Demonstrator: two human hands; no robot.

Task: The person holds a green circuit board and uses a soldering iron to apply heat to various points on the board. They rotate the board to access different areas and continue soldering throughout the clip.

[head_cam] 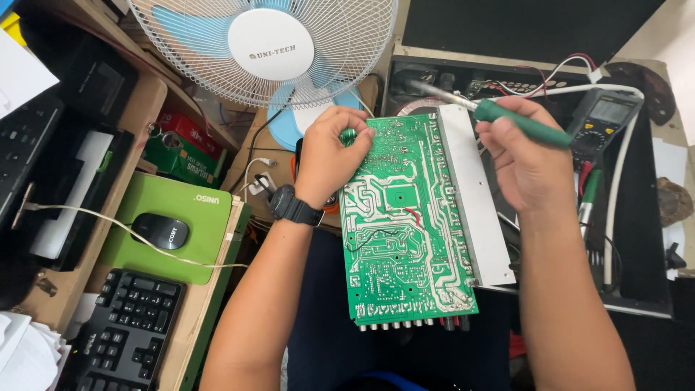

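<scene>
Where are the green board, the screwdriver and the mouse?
green board [405, 232], head view, middle of its solder side.
screwdriver [532, 127], head view, green handle.
mouse [160, 231], head view, black top.

your left hand [329, 156] hides the circuit board [405, 232] corner; the fan [268, 47] and keyboard [130, 333] run off frame.

Bright, even daylight from above; soft, faint shadows. Mild glare on the metal strip [474, 195] beside the circuit board [402, 224]. Sharp focus, slight wide-angle stretching at edges.
</scene>
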